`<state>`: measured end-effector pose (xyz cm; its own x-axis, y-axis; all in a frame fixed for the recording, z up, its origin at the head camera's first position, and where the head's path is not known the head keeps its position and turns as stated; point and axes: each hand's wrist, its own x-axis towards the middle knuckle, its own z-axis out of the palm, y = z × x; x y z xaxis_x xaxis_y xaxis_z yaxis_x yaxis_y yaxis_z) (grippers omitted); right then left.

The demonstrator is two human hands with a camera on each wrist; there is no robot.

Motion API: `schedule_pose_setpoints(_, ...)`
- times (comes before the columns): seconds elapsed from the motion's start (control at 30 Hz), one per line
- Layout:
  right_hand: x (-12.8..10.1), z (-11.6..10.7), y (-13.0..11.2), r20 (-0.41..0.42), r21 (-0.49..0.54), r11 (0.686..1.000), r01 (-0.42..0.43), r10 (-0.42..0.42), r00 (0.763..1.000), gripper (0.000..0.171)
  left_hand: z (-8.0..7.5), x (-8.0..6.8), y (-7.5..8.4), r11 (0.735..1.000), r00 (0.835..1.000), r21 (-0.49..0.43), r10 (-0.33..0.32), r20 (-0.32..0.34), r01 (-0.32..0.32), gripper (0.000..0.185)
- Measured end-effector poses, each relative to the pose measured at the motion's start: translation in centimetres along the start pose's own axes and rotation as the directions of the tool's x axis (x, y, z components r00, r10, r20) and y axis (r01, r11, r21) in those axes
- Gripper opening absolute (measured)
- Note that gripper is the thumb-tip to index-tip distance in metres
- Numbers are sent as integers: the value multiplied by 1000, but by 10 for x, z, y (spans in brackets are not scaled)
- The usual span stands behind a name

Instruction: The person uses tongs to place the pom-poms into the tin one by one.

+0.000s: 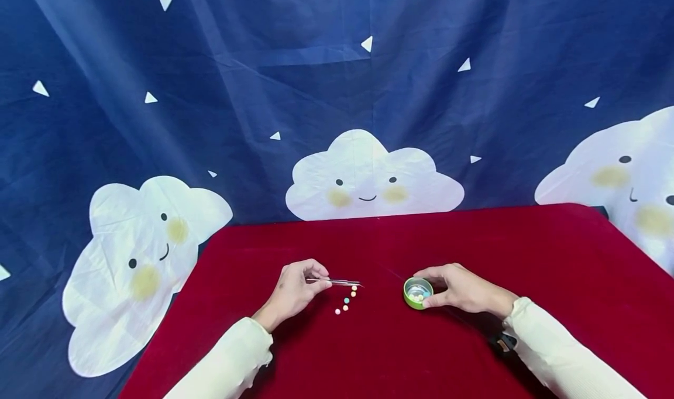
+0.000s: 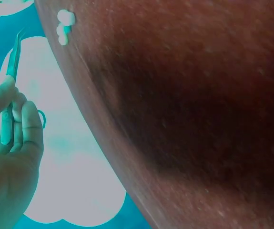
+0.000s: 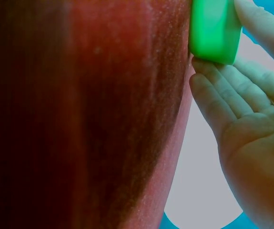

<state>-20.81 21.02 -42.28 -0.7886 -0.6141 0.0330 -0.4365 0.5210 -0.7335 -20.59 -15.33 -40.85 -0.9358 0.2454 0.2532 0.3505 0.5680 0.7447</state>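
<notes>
My left hand (image 1: pixel 295 288) pinches metal tweezers (image 1: pixel 337 282) whose tips point right, just above several small coloured beads (image 1: pixel 346 301) lying on the red cloth (image 1: pixel 368 352). The left wrist view shows the tweezers (image 2: pixel 10 86) held between thumb and fingers (image 2: pixel 29 129), with the beads (image 2: pixel 64 26) beyond. My right hand (image 1: pixel 463 288) holds a small green round dish (image 1: pixel 418 292) from its right side, thumb and fingers around its rim; several beads lie inside it. In the right wrist view the green dish (image 3: pixel 214 28) sits against the fingers (image 3: pixel 218 95).
The red-covered table (image 1: pixel 526 241) ends at a far edge near a blue backdrop with white clouds (image 1: pixel 368 176). A small dark object (image 1: pixel 502 341) lies by my right sleeve.
</notes>
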Motion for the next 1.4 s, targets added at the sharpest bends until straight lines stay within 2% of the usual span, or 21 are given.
schedule_pose_setpoints(0.53, -1, 0, 0, -4, -8, 1000, -4, 4, 1000, 55, -13, -8, -11, 999, 999, 15, -35, -27, 36, 19)
schedule_pose_setpoints(0.97, 0, 1, 0, -6, -15, 1000, 7, -7, 1000, 53, -12, -13, -19, 997, 997, 17, -81, -2, 81, 18)
schedule_pose_setpoints(1.4, 0, 0, 1, 0, 3, 1000, 5, -5, 1000, 55, -5, -11, -22, 999, 1000, 28, -31, -3, 31, 21)
